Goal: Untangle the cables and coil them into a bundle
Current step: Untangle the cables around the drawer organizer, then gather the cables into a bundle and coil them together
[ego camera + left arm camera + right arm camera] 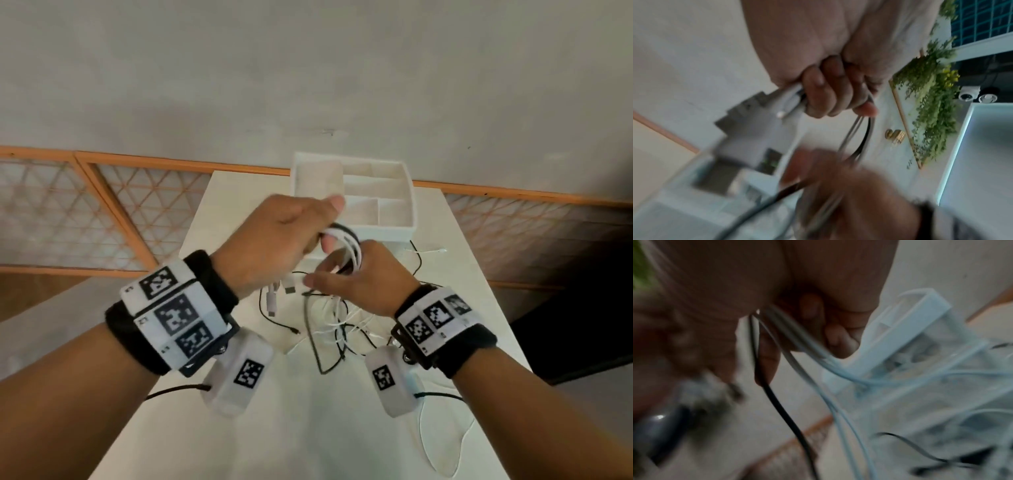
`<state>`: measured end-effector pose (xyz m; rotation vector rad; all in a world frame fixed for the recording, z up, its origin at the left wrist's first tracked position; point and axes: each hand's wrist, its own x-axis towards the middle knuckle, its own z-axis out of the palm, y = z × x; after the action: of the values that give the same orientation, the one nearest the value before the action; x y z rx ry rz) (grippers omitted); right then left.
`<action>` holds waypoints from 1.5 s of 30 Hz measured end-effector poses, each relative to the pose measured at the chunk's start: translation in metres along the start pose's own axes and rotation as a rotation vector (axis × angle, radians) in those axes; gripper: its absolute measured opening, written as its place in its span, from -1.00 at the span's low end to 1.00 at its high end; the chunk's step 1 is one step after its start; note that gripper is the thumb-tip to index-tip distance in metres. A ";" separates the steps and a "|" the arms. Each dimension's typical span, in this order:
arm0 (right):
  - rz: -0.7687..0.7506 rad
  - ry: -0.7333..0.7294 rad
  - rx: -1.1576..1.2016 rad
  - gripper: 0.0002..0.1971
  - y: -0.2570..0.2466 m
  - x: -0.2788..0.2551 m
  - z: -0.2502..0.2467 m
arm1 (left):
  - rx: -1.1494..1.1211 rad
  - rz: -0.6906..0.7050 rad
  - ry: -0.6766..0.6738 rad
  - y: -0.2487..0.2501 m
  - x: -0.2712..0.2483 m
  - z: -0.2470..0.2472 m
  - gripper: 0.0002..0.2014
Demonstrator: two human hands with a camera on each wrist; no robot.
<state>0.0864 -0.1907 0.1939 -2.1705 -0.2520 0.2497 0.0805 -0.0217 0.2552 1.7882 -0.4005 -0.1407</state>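
A: Where's the coil (346, 248)?
B: Between both hands, above the tabletop (455, 246). Left hand (274, 240) grips its top; right hand (359, 277) pinches loops just below.
A: The loose cables (337, 325)?
B: Trailing down, toward the body.

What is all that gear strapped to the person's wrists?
Both forearms are bare, with no sleeves. Each wrist wears a black band carrying white blocks printed with square black-and-white markers. Below each wrist hangs a white pod with one more marker, and a thin black wire trails from it. The right wrist's set looks the same. The hands wear no gloves.
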 end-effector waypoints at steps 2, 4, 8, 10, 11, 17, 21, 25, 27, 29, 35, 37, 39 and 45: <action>0.175 -0.006 -0.232 -0.70 0.041 0.002 0.008 | -0.152 0.062 0.122 0.005 -0.004 -0.019 -0.49; 0.344 0.013 -0.410 -0.68 0.088 0.001 0.012 | -0.286 0.129 0.230 0.011 -0.007 -0.038 -0.50; 0.509 0.119 -0.549 -0.53 0.118 -0.006 0.000 | -0.375 0.076 0.367 -0.003 -0.011 -0.062 -0.49; 0.435 0.203 -0.590 -0.51 0.096 0.003 -0.017 | -0.305 -0.024 0.421 -0.021 -0.010 -0.058 -0.49; 0.367 0.303 -0.561 -0.57 0.080 0.007 -0.029 | -0.261 -0.087 0.450 -0.032 -0.009 -0.054 -0.51; 0.107 0.861 -0.421 -0.65 0.032 -0.004 -0.114 | -0.039 -0.208 0.557 -0.074 -0.018 -0.054 -0.38; 0.446 0.438 -0.583 -0.65 0.080 -0.012 -0.097 | -0.151 -0.188 0.722 -0.070 -0.011 -0.067 -0.37; 0.345 0.474 -0.278 -0.69 0.061 -0.011 -0.083 | -0.150 -0.272 0.564 -0.068 -0.002 -0.056 -0.47; 0.251 0.529 -0.074 -0.73 0.034 -0.010 -0.086 | -0.247 -0.294 0.453 -0.071 0.000 -0.046 -0.47; 0.112 0.525 0.067 -0.72 -0.001 -0.013 -0.087 | -0.280 -0.263 0.393 -0.073 0.003 -0.034 -0.48; -0.165 0.439 0.434 -0.69 -0.060 -0.015 -0.077 | -0.298 -0.106 0.231 -0.034 0.011 0.023 -0.73; -0.235 0.446 0.512 -0.69 -0.064 -0.016 -0.075 | -0.261 -0.143 0.107 -0.033 0.011 0.039 -0.66; -0.263 0.508 0.584 -0.70 -0.063 -0.015 -0.080 | -0.133 -0.241 -0.015 -0.050 0.008 0.048 -0.54; -0.055 0.711 0.875 -0.86 -0.015 -0.012 -0.113 | 0.444 -0.327 -0.168 -0.116 -0.013 0.020 -0.59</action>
<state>0.1044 -0.2733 0.2714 -1.2646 0.1850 -0.3889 0.0853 -0.0118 0.1371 2.2824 -0.2669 -0.4643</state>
